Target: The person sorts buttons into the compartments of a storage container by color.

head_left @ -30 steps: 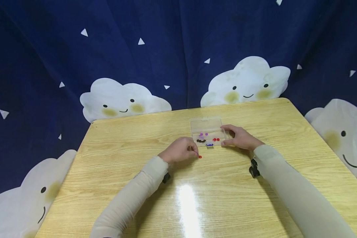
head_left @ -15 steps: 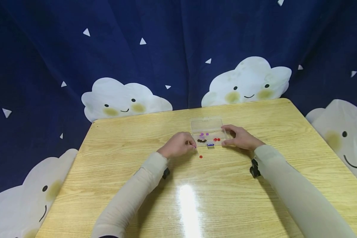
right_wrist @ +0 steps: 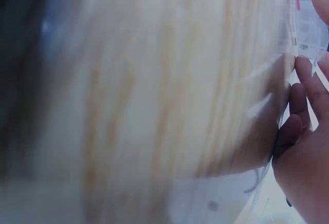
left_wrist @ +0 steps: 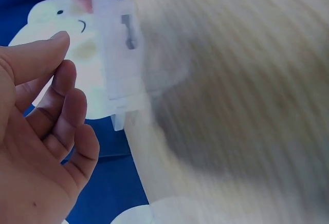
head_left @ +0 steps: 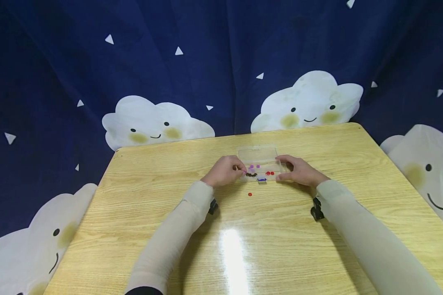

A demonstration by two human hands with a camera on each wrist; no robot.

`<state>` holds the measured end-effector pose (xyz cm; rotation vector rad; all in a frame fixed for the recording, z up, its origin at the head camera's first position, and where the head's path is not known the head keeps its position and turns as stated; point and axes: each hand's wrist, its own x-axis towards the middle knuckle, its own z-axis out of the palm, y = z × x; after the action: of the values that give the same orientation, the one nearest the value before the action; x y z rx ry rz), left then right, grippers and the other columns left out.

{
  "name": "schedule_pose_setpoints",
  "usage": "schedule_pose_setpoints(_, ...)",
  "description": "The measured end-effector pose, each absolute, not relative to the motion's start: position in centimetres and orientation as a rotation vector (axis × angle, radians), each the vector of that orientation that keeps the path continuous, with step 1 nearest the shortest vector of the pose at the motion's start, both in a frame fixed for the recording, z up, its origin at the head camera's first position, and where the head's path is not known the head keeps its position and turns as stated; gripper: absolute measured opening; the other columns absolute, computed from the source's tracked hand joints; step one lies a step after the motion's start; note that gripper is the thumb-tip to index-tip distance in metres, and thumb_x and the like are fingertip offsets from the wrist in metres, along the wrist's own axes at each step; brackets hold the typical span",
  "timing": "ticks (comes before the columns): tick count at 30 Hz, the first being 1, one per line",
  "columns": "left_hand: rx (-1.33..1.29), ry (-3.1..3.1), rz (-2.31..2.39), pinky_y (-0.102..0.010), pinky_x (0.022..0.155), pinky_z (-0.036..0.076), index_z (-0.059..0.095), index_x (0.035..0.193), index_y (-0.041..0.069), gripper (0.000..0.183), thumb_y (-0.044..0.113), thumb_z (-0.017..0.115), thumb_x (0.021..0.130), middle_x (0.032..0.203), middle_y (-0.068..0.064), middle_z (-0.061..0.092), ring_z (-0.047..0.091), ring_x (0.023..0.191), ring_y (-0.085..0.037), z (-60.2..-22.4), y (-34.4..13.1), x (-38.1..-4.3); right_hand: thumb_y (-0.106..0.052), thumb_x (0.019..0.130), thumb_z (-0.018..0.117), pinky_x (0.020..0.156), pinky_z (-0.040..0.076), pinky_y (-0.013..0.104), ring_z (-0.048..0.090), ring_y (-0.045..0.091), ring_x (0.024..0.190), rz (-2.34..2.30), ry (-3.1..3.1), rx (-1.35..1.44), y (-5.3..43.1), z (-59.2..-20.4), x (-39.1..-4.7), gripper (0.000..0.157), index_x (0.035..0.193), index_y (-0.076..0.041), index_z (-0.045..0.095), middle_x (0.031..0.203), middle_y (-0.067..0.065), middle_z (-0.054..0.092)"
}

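Observation:
A clear plastic box (head_left: 263,177) with its lid (head_left: 257,153) raised lies on the table, a blue latch (head_left: 261,180) at its front. Small purple (head_left: 258,166), dark brown (head_left: 250,175) and red pieces (head_left: 272,173) lie in separate parts of it. My left hand (head_left: 226,170) is at the box's left end, pinching a tiny purple piece (head_left: 245,171) between thumb and forefinger; in the left wrist view that piece is hidden. My right hand (head_left: 298,170) grips the box's right end between thumb and fingers.
One small red piece (head_left: 250,194) lies on the wooden table (head_left: 151,196) in front of the box. Behind the table's far edge hangs a dark blue curtain (head_left: 192,73) with cloud faces. A black wrist camera (head_left: 317,209) sits under the right wrist.
My left hand, pinching the purple piece, has moved from beside the loose red piece, away from me, to the box's left end. The right hand keeps its grip on the box.

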<state>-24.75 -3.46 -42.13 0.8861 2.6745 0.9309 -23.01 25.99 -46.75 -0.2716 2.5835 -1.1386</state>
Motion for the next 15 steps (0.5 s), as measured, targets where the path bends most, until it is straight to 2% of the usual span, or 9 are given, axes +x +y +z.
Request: schedule_pose_setpoints(15, 0.751, 2.749, 0.868, -0.021, 0.07, 0.044, 0.078, 0.091, 0.012, 0.009, 0.017, 0.07, 0.092, 0.096, -0.002, 0.072, 0.056, 0.082, -0.012, -41.3, -1.7, -27.1, -0.036, 0.085, 0.078, 0.12, 0.024, 0.057, 0.025, 0.044, 0.149, -1.155, 2.576, -0.274, 26.2, -47.0, -23.1, 0.082, 0.153, -0.014, 0.035, 0.163, 0.02, 0.024)
